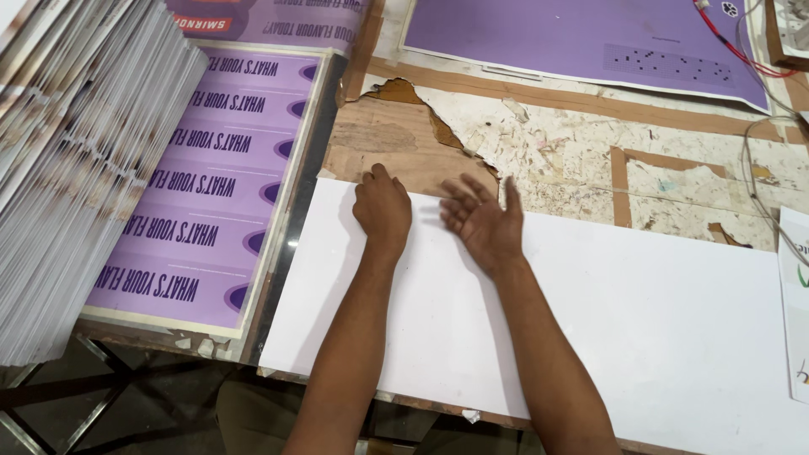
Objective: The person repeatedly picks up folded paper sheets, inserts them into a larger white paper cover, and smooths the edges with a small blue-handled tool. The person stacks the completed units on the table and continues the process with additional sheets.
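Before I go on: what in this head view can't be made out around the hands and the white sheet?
- Right hand: motion-blurred; whether its fingers touch the white sheet is unclear.
- Left hand: knuckles up; its fingertips and anything under the palm are hidden by the hand itself.
- White sheet: near and right edges cut off by the frame; arms cover part.
- Stack of printed sheets: cut off at left; count unreadable.
- Wires: run out of frame at right.

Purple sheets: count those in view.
3. One purple sheet lies left of the left hand, one strip sits above it at the top edge, one large sheet top right. The stack may hide more.
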